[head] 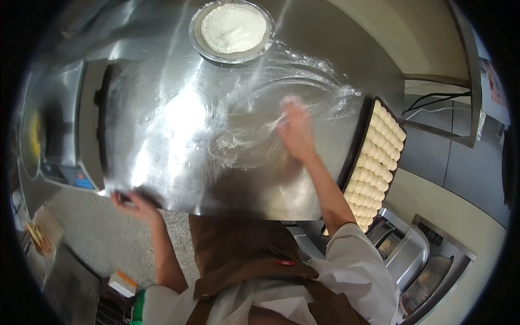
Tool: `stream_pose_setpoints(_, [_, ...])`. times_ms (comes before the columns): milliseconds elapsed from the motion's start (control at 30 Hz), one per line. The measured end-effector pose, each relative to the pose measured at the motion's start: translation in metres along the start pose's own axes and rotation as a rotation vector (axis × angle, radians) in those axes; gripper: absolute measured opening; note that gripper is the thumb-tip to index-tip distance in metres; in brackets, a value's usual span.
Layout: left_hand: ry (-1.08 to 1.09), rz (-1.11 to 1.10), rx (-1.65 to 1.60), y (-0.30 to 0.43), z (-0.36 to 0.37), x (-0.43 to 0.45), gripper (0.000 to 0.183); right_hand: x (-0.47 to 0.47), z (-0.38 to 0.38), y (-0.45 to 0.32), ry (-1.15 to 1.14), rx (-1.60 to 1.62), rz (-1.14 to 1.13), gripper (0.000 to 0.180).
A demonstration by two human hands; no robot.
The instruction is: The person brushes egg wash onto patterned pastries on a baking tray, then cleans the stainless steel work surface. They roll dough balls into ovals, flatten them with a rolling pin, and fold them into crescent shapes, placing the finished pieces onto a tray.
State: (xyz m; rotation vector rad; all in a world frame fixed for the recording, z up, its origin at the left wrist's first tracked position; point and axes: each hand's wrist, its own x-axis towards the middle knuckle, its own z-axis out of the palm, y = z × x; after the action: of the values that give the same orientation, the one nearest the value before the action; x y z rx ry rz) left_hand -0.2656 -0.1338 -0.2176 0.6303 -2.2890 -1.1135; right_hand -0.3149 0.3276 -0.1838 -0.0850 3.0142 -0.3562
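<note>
My right hand (297, 128) is over the stainless steel worktop (252, 183), blurred by motion. Pale streaks lie by its fingers, and the blur hides whether it holds anything. At the worktop's front edge, close to the scale, my left hand (136, 206) has its fingers apart, with nothing visible in them. White flour (302, 81) is smeared in arcs beyond my right hand. A small floury patch (228, 143) lies to that hand's left. At the far side stands a metal bowl (196, 40) holding white flour (233, 28).
A dark tray (357, 140) with rows of pale dough balls (371, 166) lies along the right side. On the left is a digital scale (67, 175), beside a round container with yellow contents (34, 136). A metal frame with cables (436, 97) stands beyond the tray.
</note>
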Motion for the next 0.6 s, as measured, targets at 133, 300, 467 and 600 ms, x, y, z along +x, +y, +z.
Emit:
stream_pose_setpoints(133, [-0.012, -0.411, 0.226, -0.194, -0.068, -0.068, 0.049, 0.007, 0.015, 0.057, 0.384, -0.039, 0.378, 0.055])
stream_pose_setpoints(300, [-1.122, -0.109, 0.437, -0.198, 0.015, -0.193, 0.047, 0.019, 0.008, 0.054, 0.403, -0.039, 0.372, 0.053])
stream_pose_setpoints(467, [-1.422, 0.045, 0.763, -0.153, 0.084, -0.215, 0.046, 0.021, 0.009, 0.057, 0.412, -0.032, 0.393, 0.054])
stream_pose_setpoints(600, [-1.456, 0.089, 0.895, -0.148, 0.103, -0.214, 0.045, 0.012, 0.006, 0.063, 0.418, 0.000, 0.401, 0.054])
